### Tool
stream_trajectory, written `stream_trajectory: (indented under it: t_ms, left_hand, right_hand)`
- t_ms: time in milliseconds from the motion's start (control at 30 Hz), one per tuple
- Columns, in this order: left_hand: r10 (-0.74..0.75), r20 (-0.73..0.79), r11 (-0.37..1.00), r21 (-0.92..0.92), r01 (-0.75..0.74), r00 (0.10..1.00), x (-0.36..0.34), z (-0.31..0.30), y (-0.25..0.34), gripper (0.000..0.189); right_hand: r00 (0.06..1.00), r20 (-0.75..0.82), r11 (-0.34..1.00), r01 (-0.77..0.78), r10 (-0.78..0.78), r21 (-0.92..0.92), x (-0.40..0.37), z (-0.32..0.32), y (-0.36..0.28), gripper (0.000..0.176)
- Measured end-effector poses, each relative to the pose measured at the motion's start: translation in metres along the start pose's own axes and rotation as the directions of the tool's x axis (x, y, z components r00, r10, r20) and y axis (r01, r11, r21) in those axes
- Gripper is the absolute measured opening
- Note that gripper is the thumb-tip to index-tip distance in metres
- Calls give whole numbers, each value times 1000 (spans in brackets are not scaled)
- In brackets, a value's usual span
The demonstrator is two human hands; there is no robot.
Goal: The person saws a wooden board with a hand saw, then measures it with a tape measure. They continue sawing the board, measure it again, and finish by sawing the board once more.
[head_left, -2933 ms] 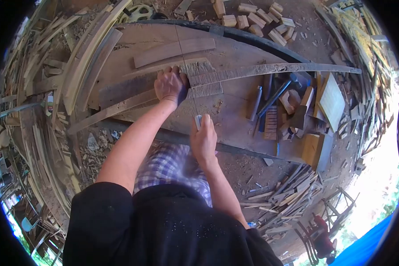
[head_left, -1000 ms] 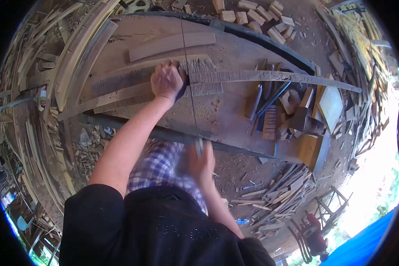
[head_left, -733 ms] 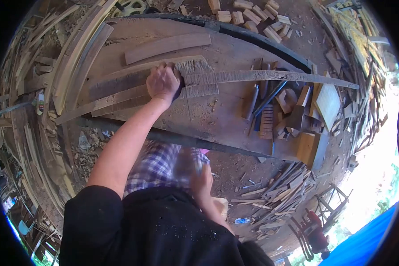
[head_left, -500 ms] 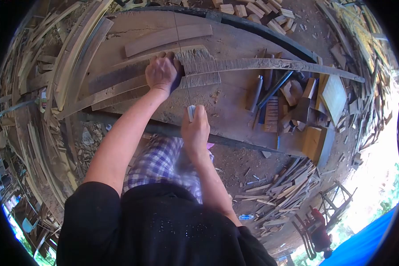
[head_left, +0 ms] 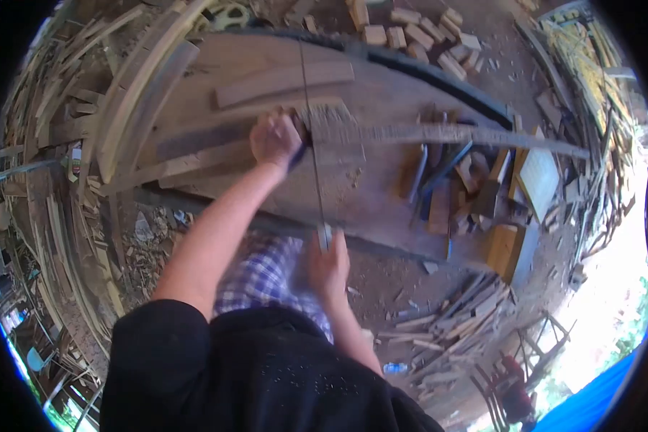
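A long curved wooden strip lies across other boards on the workbench. My left hand is closed on something dark at the strip, just left of a thin saw blade. The blade crosses the strip and runs on toward the far edge of the bench. My right hand is wrapped round the pale saw handle at the bench's near edge. Behind my left hand lies a loose flat board. The image is somewhat blurred.
On the bench's right side are hand tools, a dark-headed mallet or axe and wood blocks. Cut blocks lie beyond the bench. Scrap wood is heaped at the lower right, near a person in red.
My right hand has drawn the saw handle back toward my body, and more blade shows between my hands. The whole view has shifted slightly.
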State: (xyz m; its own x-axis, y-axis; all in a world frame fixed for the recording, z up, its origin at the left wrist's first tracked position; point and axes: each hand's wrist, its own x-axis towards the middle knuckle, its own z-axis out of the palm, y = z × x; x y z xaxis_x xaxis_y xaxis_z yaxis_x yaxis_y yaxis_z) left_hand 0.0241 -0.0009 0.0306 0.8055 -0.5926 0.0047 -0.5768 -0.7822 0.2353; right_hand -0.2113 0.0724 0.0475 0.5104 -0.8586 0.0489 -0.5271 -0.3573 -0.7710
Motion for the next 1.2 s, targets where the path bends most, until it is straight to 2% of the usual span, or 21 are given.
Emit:
stream_trajectory:
  t_ms: [33, 67, 100, 133, 167, 200, 233, 267, 300, 333, 400, 467, 533, 600, 733, 867, 933, 1067, 1100, 1133, 1200]
  left_hand:
    - [-152, 220, 986, -29, 162, 964, 2, -6, 6, 31]
    - [-375, 61, 894, -242, 378, 925, -4, 6, 7, 32]
    - [-262, 6, 925, -285, 252, 965, -7, 2, 4, 32]
    - [-200, 127, 964, -150, 218, 972, -4, -6, 2, 39]
    - [-185, 66, 966, -169, 194, 980, -3, 10, -3, 36]
    - [-94, 18, 978, -187, 96, 995, -4, 18, -9, 33]
    - [-109, -96, 964, -254, 82, 989, -6, 28, -8, 33]
    - [47, -231, 982, -168, -88, 972, -6, 21, -10, 25]
    - [24, -107, 995, -97, -35, 994, -4, 15, -8, 25]
    - [-18, -77, 998, -64, 13, 997, -6, 15, -7, 26]
    - [56, -96, 995, -77, -64, 994, -4, 4, -3, 27]
    - [62, -112, 995, -74, -70, 992, -7, -2, -1, 26]
    - [73, -109, 994, -74, -81, 991, -7, -6, -3, 26]
    - [76, -119, 994, -63, -84, 990, -9, -3, -4, 26]
    - [76, -209, 994, -59, -90, 975, -11, 6, -5, 25]
    - [85, -138, 992, -78, -96, 987, -13, 2, -6, 26]
    - [137, -213, 984, -84, -158, 967, -15, 0, -8, 26]
    - [157, -196, 982, -76, -175, 968, -32, -1, -14, 32]
    - [201, -297, 974, -43, -223, 933, -39, 5, -21, 38]
    - [180, -312, 979, -34, -200, 933, -46, 12, -30, 38]
    - [259, -273, 966, 43, -257, 927, -69, -1, -36, 45]
  right_hand:
    - [999, -6, 998, 44, -44, 33, -21, -17, -6, 28]
    - [996, 28, 994, -83, 82, 67, -34, -29, -8, 26]
    - [980, 85, 974, -191, 182, 123, -37, -27, -3, 25]
    - [927, 166, 835, -374, 335, 403, -35, -17, 6, 23]
    - [973, 133, 935, -220, 190, 278, -8, -1, 9, 23]
    - [994, 95, 991, -62, 51, 117, 17, 10, 6, 24]
    - [996, 88, 987, -10, -5, 163, 37, 20, -6, 24]
    - [999, 43, 991, 16, -21, 130, 57, 24, -17, 21]
    - [999, -16, 995, 33, -32, 91, 74, 27, -29, 22]
    - [997, -49, 992, 69, -65, 101, 78, 32, -29, 22]
    - [997, -16, 989, 79, -78, 126, 71, 39, -4, 23]
    - [990, -46, 982, 137, -132, 132, 69, 37, -4, 24]
    - [993, -60, 975, 107, -97, 193, 65, 46, 5, 24]
    - [992, -85, 982, 109, -96, 152, 63, 46, 7, 24]
    - [996, -22, 981, 93, -90, 168, 62, 45, 10, 26]
    - [995, -20, 984, 101, -99, 148, 63, 43, 10, 27]
    - [996, 22, 987, 82, -85, 139, 63, 42, 9, 29]
    - [994, 21, 992, 109, -110, 61, 61, 41, 14, 34]
    - [990, 34, 988, 132, -134, 75, 62, 41, 13, 34]
    - [993, 39, 993, 110, -112, 47, 62, 39, 14, 36]
    - [993, 54, 994, 102, -104, 23, 59, 35, 11, 38]
